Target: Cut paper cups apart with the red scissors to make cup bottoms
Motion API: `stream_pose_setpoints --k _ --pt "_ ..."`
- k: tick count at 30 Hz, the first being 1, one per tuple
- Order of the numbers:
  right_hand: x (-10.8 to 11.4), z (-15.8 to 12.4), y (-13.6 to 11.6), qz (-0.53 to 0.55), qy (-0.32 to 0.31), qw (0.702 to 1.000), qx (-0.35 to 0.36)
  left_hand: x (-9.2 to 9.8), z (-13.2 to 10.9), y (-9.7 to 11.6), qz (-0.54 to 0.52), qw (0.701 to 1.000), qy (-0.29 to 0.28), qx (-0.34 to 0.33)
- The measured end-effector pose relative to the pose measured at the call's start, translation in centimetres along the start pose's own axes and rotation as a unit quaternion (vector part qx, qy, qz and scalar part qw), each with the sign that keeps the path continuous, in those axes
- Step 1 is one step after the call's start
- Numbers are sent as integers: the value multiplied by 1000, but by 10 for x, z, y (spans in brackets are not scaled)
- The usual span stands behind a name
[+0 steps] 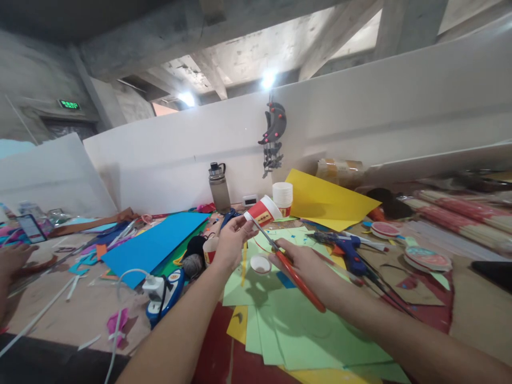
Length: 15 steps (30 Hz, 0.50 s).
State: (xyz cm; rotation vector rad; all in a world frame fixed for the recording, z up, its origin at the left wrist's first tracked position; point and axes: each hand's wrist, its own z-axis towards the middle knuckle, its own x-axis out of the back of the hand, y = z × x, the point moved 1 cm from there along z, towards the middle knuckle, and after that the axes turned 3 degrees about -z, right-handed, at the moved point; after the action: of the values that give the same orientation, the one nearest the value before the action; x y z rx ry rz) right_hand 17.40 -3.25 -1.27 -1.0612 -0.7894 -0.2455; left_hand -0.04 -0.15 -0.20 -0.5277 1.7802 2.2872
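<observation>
Snipping at a paper cup is the work in hand, and the view runs like this from left to right. At the far left edge another person's hand (11, 260) rests on the table near a phone (31, 228). A blue sheet (154, 242) lies further in, and a water bottle (219, 188) stands against the white wall behind it. Just left of centre, the left hand (231, 244) is closed on the paper cup (262, 212). It pinches the cup near its base and holds it tilted above the table, with the rim turned towards the upper right of the frame. At centre, the right hand (310, 261) is wrapped around the red handles of the scissors (300, 282). Their blades slant up and left, and the tips reach the underside of the cup; I cannot tell how far apart the blades stand. The cup thus sits up and to the left of the right hand, at the blade tips, with the left fingertips very close by. To do this well, I judge the cup should be held firmly without crushing its wall. The left fingers should stay off the cutting line, and the cup should be turned into the blades rather than the scissors twisted. Below the hands lie green sheets (296, 325), with a glue gun (349, 250) to their right.
</observation>
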Motion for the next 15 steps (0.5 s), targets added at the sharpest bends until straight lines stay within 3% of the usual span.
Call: stream_pose_setpoints --k 15 --pt "0 -3 -3 4 15 1000 -6 5 5 -7 16 999 4 -52"
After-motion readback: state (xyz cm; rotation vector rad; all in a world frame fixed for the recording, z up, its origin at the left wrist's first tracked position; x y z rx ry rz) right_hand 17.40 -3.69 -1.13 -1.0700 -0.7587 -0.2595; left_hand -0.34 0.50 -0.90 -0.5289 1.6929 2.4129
